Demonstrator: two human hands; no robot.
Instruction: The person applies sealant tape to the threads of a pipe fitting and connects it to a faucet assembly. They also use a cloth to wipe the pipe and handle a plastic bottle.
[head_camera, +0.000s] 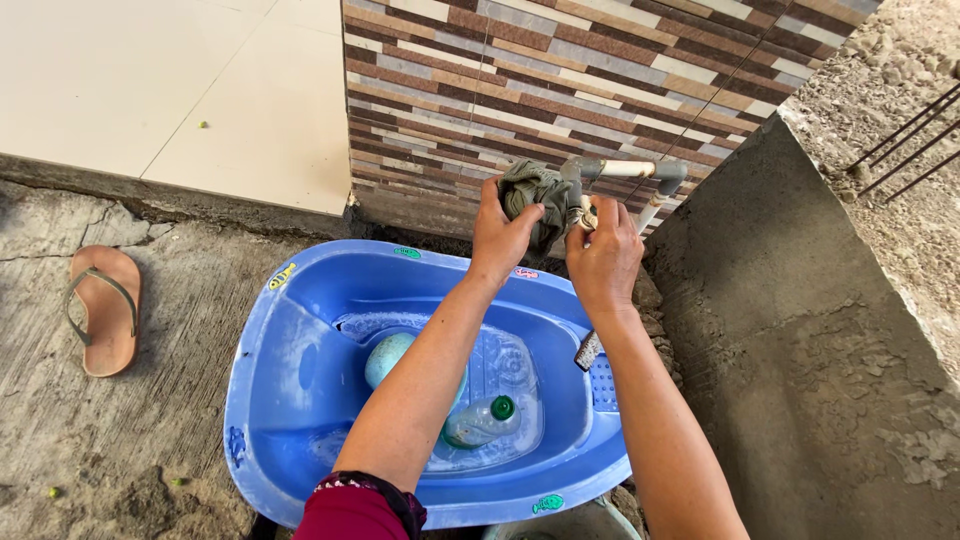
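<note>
My left hand (503, 232) grips a wet grey-green cloth (538, 192) held up against a tap (618, 170) on the striped tile wall. Touching the same cloth from the right, my right hand (603, 258) is closed around the tap's handle end. Below both arms sits a blue plastic tub (300, 400) with shallow water. In the tub lie a pale green round object (388, 356) and a clear plastic bottle with a green cap (482, 420). A small brush-like object (588, 350) hangs or stands under my right wrist.
A tan flip-flop (103, 310) lies on the cracked concrete at left. A raised pale tiled floor (170, 90) is behind it. A rough cement wall (800, 330) slopes along the right, with steel rods (905, 140) above.
</note>
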